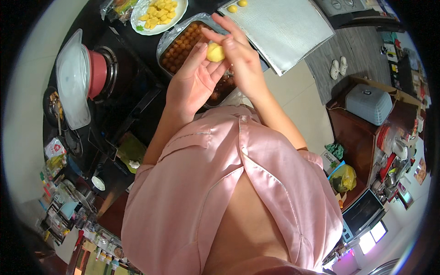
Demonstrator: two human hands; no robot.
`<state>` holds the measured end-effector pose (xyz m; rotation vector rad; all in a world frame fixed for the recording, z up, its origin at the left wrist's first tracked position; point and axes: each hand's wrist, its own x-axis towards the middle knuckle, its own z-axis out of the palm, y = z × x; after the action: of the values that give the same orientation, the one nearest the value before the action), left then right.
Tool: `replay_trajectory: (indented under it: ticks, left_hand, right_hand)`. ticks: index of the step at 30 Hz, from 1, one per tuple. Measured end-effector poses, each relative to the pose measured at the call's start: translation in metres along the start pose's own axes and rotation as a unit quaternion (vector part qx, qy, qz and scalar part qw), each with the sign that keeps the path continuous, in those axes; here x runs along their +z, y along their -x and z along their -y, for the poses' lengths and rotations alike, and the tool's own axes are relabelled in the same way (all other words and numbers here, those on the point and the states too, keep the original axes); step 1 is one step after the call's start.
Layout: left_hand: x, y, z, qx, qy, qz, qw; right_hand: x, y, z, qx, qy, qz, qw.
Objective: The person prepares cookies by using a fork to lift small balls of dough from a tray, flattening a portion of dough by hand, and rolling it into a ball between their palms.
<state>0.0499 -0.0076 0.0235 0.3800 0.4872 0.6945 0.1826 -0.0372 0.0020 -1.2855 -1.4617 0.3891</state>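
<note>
Between the two hands, above the black counter (137,87), a small yellow dough ball (215,52) is held; the left hand (195,82) lies palm up with fingers spread and cups the ball from below at its fingertips; the right hand (240,57) comes over the ball from the far side, its thumb and fingers pressed against the ball's upper surface, so that the ball is pinched between both hands. Directly beneath and just beyond the grip, a foil-lined tray (167,39) holds many small brown balls (181,48), packed close together; part of the tray is hidden by the hands. Beyond the grip and to its right, a pale mesh sheet (279,30) lies flat, with two yellow pieces (237,6) at its far corner. Beyond the grip and to its left, a white plate (176,18) carries a heap of yellow pieces (159,11). Farther left of the grip, a red pot (97,73) sits on a stove burner, with a clear plastic lid (73,78) leaning against it; a green cloth (130,149) lies on the counter nearer the person. Below the grip, the person's pink shirt (220,192) fills the lower part of the view.
</note>
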Motion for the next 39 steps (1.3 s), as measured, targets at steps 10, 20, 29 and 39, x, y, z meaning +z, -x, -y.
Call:
replay_trajectory:
  ticks: [10,20,29,39]
  left_hand:
    - [0.006,0.0,-0.002,0.002,0.01,-0.008,1.0]
    - [0.016,0.003,-0.004,-0.017,0.019,0.025,0.999]
    - [0.014,0.006,-0.008,-0.054,-0.094,0.026,0.994]
    - [0.007,0.0,-0.005,-0.05,0.017,-0.023,0.998]
  right_hand:
    - [-0.019,-0.009,0.001,0.084,-0.171,0.002,0.982]
    - [-0.037,-0.018,0.007,-0.08,0.103,0.103,0.986]
    - [-0.04,-0.016,-0.011,-0.046,-0.031,0.162,0.985]
    - [-0.034,-0.016,-0.004,-0.123,0.172,0.124,0.97]
